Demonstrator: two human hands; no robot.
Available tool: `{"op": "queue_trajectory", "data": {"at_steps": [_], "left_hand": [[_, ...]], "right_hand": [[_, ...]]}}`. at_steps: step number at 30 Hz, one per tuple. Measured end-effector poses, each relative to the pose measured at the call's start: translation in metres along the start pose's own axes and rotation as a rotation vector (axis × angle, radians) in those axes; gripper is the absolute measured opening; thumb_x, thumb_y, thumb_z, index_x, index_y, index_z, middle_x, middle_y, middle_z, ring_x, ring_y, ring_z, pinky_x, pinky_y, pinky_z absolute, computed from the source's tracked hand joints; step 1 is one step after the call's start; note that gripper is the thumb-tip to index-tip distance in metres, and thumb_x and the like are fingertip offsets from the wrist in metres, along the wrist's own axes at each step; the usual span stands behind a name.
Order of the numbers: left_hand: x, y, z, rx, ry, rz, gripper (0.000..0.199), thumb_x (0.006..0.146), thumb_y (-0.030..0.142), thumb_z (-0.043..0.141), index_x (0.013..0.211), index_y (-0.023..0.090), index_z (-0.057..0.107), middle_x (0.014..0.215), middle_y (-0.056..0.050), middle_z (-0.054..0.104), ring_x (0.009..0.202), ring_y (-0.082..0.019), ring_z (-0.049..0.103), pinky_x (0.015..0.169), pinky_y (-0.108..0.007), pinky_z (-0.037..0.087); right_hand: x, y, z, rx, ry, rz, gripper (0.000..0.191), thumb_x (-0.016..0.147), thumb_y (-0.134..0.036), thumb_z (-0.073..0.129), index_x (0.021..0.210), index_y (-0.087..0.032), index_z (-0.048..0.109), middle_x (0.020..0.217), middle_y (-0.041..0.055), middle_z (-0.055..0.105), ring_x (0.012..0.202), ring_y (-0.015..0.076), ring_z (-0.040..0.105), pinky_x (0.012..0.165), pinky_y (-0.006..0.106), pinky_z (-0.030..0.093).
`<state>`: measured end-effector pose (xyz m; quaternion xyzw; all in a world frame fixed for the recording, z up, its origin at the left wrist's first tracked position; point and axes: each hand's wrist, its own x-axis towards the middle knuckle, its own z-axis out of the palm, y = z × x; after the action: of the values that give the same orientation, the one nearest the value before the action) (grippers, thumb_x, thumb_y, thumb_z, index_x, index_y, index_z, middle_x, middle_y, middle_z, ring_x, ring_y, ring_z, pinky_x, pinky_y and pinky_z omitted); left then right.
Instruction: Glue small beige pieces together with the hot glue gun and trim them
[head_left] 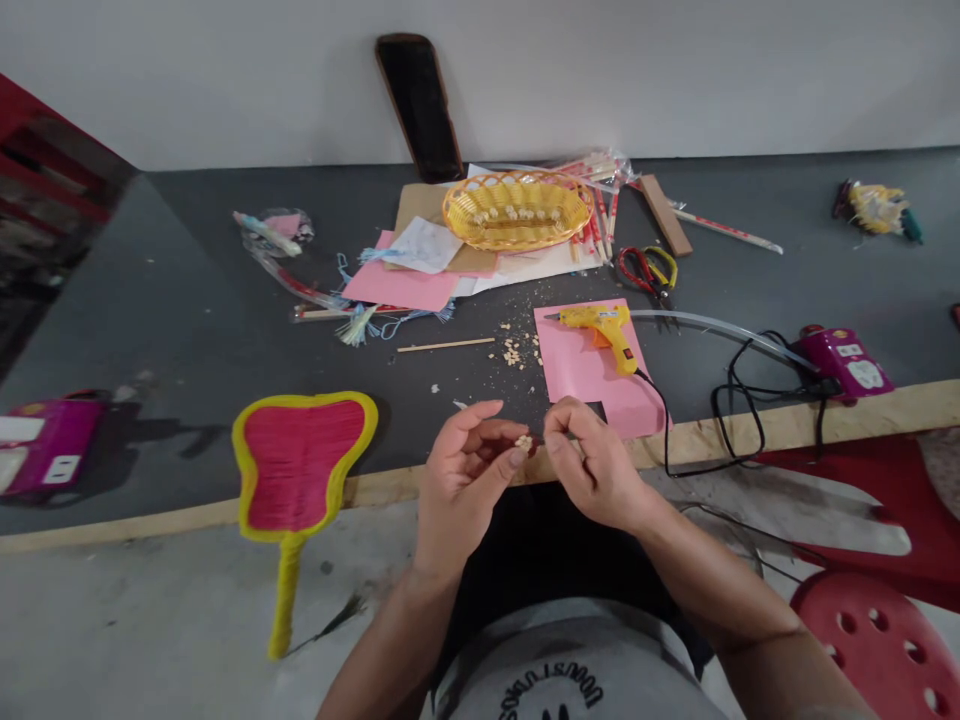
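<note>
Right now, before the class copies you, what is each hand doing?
Left hand: closed, pinching a small pale piece at the fingertips.
Right hand: fingers curled closed; whether it holds anything cannot be told.

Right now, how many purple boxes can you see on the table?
2. One purple box sits at the left end of the table, partly cut off; the other is near its right front edge.

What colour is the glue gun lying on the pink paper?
Yellow, with an orange trigger; the glue gun shows best in the head view.
</note>
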<state>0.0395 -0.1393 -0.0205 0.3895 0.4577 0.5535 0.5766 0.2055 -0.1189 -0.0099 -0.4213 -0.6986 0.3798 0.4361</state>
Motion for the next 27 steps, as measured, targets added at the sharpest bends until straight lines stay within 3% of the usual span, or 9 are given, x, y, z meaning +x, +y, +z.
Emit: {"op": "queue_trajectory", "data": {"at_steps": [6,11,14,19,27], "left_hand": [[0.002,0.002,0.000,-0.043,-0.004,0.019,0.038,0.082,0.017,0.076,0.117,0.028,0.065,0.095,0.000,0.073,0.087,-0.014,0.074,0.083,-0.028,0.061],[0.001,0.003,-0.002,0.003,0.004,0.066,0.043,0.082,0.013,0.075,0.121,0.029,0.064,0.100,-0.001,0.073,0.089,-0.012,0.072,0.084,-0.024,0.059],[0.000,0.004,-0.001,0.049,0.011,0.098,0.045,0.081,0.013,0.075,0.122,0.027,0.063,0.100,-0.002,0.073,0.089,-0.013,0.071,0.084,-0.025,0.059],[0.001,0.007,0.001,0.021,0.030,0.076,0.042,0.081,0.016,0.076,0.119,0.030,0.064,0.101,0.001,0.069,0.087,-0.012,0.071,0.084,-0.028,0.060],[0.001,0.005,0.004,0.029,0.034,0.042,0.044,0.080,0.020,0.077,0.120,0.026,0.061,0.091,0.000,0.071,0.079,-0.012,0.071,0.076,-0.025,0.061]], "right_hand": [[-0.006,0.014,-0.005,0.176,0.158,0.149,0.030,0.105,-0.035,0.033,0.079,-0.023,0.041,0.068,-0.0026,0.041,0.061,0.0132,0.042,0.059,0.029,0.036],[-0.004,0.010,-0.010,0.162,0.112,0.179,0.044,0.104,-0.043,0.038,0.066,-0.022,0.040,0.059,-0.0032,0.040,0.055,0.0113,0.041,0.054,0.028,0.033],[-0.001,0.005,-0.010,0.117,0.053,0.197,0.039,0.102,-0.041,0.044,0.069,-0.020,0.048,0.064,-0.0018,0.048,0.058,0.0109,0.046,0.056,0.027,0.036],[0.003,0.004,-0.005,0.141,0.060,0.204,0.008,0.091,-0.028,0.062,0.091,-0.020,0.064,0.084,0.0021,0.065,0.074,0.0129,0.061,0.065,0.025,0.049],[0.005,-0.002,0.003,0.080,0.082,0.015,0.007,0.090,-0.019,0.066,0.089,-0.022,0.072,0.084,0.0033,0.072,0.080,0.0151,0.067,0.073,0.029,0.056]]}}
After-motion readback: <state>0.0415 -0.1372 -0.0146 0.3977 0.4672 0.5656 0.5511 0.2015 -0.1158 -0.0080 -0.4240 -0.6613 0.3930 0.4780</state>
